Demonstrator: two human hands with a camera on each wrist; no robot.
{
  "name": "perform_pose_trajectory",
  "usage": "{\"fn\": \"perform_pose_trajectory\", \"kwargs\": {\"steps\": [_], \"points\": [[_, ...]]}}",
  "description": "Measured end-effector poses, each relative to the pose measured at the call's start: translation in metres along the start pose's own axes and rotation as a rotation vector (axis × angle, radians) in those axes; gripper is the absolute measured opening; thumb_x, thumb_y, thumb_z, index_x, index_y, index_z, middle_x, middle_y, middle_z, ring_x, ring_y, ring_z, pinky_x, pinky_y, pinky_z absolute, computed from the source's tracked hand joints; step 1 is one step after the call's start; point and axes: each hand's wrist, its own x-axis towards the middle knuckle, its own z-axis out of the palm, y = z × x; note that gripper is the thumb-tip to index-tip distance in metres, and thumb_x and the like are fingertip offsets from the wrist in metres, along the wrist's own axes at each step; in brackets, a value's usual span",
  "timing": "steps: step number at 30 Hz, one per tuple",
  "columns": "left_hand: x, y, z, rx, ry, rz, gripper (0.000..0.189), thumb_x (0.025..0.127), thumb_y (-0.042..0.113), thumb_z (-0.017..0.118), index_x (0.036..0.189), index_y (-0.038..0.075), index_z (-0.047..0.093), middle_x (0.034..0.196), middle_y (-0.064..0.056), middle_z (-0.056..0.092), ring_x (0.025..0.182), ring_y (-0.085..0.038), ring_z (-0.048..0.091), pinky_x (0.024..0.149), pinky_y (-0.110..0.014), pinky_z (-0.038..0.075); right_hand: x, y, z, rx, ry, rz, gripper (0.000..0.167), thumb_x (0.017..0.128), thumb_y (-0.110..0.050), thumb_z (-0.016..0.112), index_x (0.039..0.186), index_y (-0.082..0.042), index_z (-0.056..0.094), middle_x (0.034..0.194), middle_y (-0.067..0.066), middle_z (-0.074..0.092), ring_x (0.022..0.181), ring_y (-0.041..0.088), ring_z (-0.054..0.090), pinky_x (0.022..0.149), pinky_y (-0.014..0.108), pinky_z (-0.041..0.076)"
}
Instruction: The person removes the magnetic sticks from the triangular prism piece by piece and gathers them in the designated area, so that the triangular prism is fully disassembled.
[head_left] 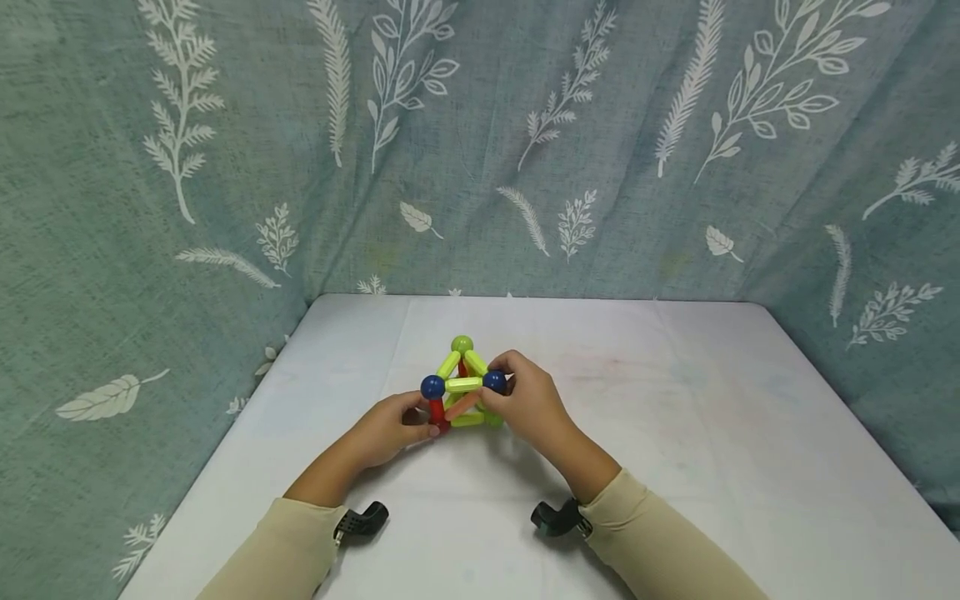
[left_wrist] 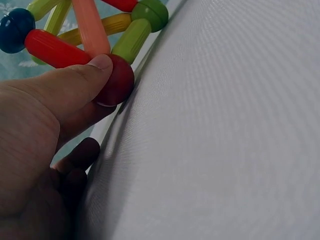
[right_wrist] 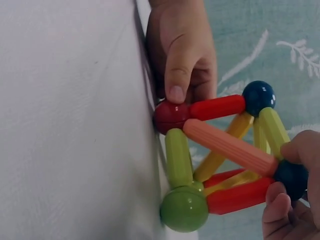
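A frame of coloured building sticks and balls stands on the table between both hands. My left hand point(head_left: 386, 429) pinches the red ball point(left_wrist: 121, 82) at its lower left corner, thumb on top. At the upper right corner, my right hand point(head_left: 532, 402) pinches a blue ball point(right_wrist: 292, 179) between thumb and fingers. A salmon stick point(right_wrist: 232, 147) slants from the red ball up to that blue ball. Another blue ball point(head_left: 432, 387) tops a red stick point(right_wrist: 217, 106). The lower right corner has a green ball point(right_wrist: 184, 209), and a lime ball point(head_left: 462, 344) forms the peak.
A white cloth covers the table point(head_left: 712, 433). Behind and beside it hangs a blue-green curtain point(head_left: 480, 167) with white leaf prints. A black wrist device point(head_left: 363, 518) sits by the left sleeve, and a second black device point(head_left: 557, 518) by the right.
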Motion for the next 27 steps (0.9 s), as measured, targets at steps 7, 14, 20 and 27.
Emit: {"fn": "perform_pose_trajectory", "kwargs": {"steps": [7, 14, 20, 27], "points": [[0.0018, -0.0022, 0.0007, -0.010, -0.005, 0.018, 0.037, 0.091, 0.035, 0.083, 0.124, 0.026, 0.070, 0.121, 0.005, 0.073, 0.119, -0.020, 0.066, 0.108, -0.052, 0.048, -0.0007, -0.0020, 0.0002, 0.020, 0.030, 0.033, 0.027, 0.094, -0.025, 0.080, 0.116, -0.022, 0.065, 0.109, -0.001, 0.065, 0.082, 0.017, 0.063, 0.064, 0.031, 0.057], [0.0023, -0.0035, 0.0003, 0.000, -0.006, 0.026, 0.035, 0.091, 0.034, 0.083, 0.122, 0.025, 0.071, 0.118, 0.005, 0.073, 0.117, -0.020, 0.066, 0.106, -0.052, 0.048, -0.0023, -0.0021, 0.0025, 0.023, 0.031, 0.035, 0.025, 0.093, -0.024, 0.079, 0.115, -0.022, 0.067, 0.109, -0.001, 0.066, 0.083, 0.018, 0.062, 0.066, 0.030, 0.057], [0.0023, -0.0019, -0.0004, 0.014, -0.005, 0.019, 0.034, 0.091, 0.035, 0.083, 0.122, 0.026, 0.071, 0.118, 0.007, 0.072, 0.116, -0.019, 0.065, 0.106, -0.051, 0.048, -0.0021, -0.0029, 0.0040, 0.028, 0.040, 0.036, 0.023, 0.094, -0.021, 0.075, 0.115, -0.023, 0.068, 0.108, 0.001, 0.067, 0.089, 0.019, 0.064, 0.069, 0.031, 0.059], [0.0010, -0.0010, -0.0004, 0.033, 0.007, 0.001, 0.031, 0.090, 0.034, 0.084, 0.117, 0.025, 0.071, 0.114, 0.005, 0.073, 0.110, -0.017, 0.066, 0.103, -0.051, 0.049, -0.0008, -0.0038, -0.0006, 0.014, 0.090, -0.011, 0.017, 0.093, -0.019, 0.072, 0.110, -0.021, 0.071, 0.114, 0.002, 0.068, 0.093, 0.021, 0.065, 0.070, 0.031, 0.059]]}}
